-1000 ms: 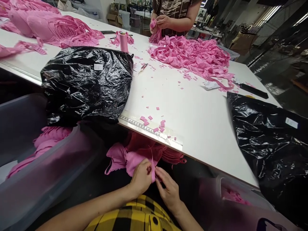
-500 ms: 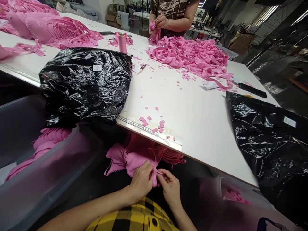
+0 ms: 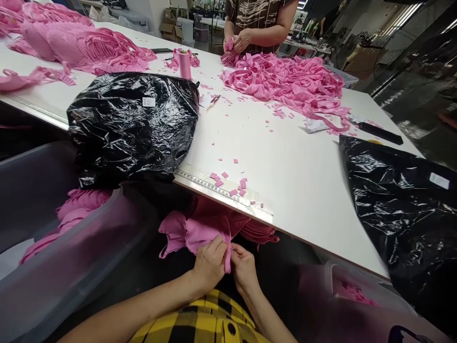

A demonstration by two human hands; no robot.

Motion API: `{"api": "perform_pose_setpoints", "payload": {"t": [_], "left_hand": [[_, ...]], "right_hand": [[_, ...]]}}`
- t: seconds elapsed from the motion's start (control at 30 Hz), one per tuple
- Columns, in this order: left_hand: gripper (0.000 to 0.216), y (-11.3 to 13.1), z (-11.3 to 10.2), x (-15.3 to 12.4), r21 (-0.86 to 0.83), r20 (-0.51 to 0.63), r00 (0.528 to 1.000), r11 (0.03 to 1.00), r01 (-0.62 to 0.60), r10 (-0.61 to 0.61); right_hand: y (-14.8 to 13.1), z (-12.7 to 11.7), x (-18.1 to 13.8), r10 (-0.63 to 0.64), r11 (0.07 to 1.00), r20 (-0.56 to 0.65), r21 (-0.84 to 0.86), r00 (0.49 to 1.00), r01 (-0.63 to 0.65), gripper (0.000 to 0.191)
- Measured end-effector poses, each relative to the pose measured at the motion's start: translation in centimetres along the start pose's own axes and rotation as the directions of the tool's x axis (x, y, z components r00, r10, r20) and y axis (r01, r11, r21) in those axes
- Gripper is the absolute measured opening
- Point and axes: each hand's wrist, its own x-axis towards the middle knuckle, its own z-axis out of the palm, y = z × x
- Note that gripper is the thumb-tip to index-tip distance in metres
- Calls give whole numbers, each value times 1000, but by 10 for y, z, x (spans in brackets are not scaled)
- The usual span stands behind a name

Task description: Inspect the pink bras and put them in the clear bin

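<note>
A pink bra hangs over my lap, just below the table's front edge. My left hand is closed on its edge, with a narrow pink strap standing out beside the fingers. Close against it, my right hand pinches the same strap from the other side. The fingertips of both hands nearly meet, and what lies between them is partly hidden. More pink bras are stacked under the table edge behind my hands.
A white table carries black plastic bags, a thread cone, thread snips, small pink scraps and a measuring tape. Grey bins stand at both sides. Across the table, a person's hands handle pink straps by a heap.
My right hand has moved left, closer to my left hand, along the strap. The whole view has shifted slightly; the left hand keeps its hold on the bra.
</note>
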Motion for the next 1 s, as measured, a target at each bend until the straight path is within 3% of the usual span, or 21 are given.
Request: {"api": "perform_pose_setpoints", "payload": {"t": [0.1, 0.17, 0.23, 0.27, 0.3, 0.33, 0.37, 0.4, 0.43, 0.47, 0.5, 0.57, 0.63, 0.7, 0.77, 0.8, 0.87, 1.0], "left_hand": [[18, -2, -4, 3, 4, 63, 998, 1000, 12, -13], [20, -5, -11, 4, -113, 119, 992, 993, 47, -33], [20, -8, -22, 1, -304, 185, 977, 939, 162, -109], [20, -9, -29, -2, -393, 244, 950, 876, 278, -192], [20, -10, -36, -5, -458, 342, 888, 770, 444, -309], [21, -11, -42, -8, -490, 470, 770, 598, 634, -431], [22, -12, -48, -11, -487, 605, 606, 362, 794, -516], [21, -13, -53, -14, -464, 723, 439, 95, 881, -534], [18, -13, -57, -15, -441, 809, 316, -155, 884, -496], [12, -13, -59, -16, -427, 861, 256, -354, 832, -439], [6, -13, -60, -16, -434, 883, 246, -492, 755, -401], [5, -11, -60, -14, -461, 884, 263, -630, 625, -386], [6, -8, -57, -13, -480, 873, 220, -688, 545, -434], [15, -4, -56, -12, -482, 867, 142, -730, 485, -478], [17, -2, -54, -12, -440, 886, 80, -776, 452, -457], [16, -1, -53, -12, -419, 897, 73, -786, 454, -436], [14, 0, -47, -10, -421, 899, 112, -765, 487, -424], [18, 1, -27, -1, -561, 817, 231, -633, 534, -529]], "right_hand": [[0, 2, 4, 79, 996, 48, 33, 996, -80, 25], [-1, 1, 6, 96, 994, 63, 49, 993, -99, 26], [-2, 0, 7, 102, 993, 71, 56, 992, -106, 27], [-2, 0, 8, 105, 992, 71, 56, 992, -109, 28], [-2, -1, 8, 108, 992, 70, 55, 992, -112, 29], [-2, -2, 8, 112, 992, 66, 54, 992, -115, 30], [-1, -2, 9, 115, 992, 61, 53, 991, -118, 31], [0, -2, 9, 119, 991, 56, 52, 991, -122, 32], [0, -2, 8, 122, 991, 53, 52, 991, -124, 33], [1, -2, 8, 124, 991, 50, 51, 991, -127, 34], [1, -2, 7, 126, 990, 49, 50, 991, -129, 34], [0, -1, 5, 128, 991, 46, 45, 991, -130, 34], [-3, 0, 3, 128, 991, 43, 35, 991, -130, 35], [-7, 2, 1, 128, 991, 42, 23, 991, -130, 36], [-11, 5, -1, 130, 991, 42, 9, 991, -130, 36], [-12, 6, -1, 130, 991, 42, 2, 991, -130, 36], [-14, 9, -2, 132, 991, 47, -10, 990, -132, 37], [-14, 9, -2, 105, 991, 18, -84, 994, -104, 39]]}}
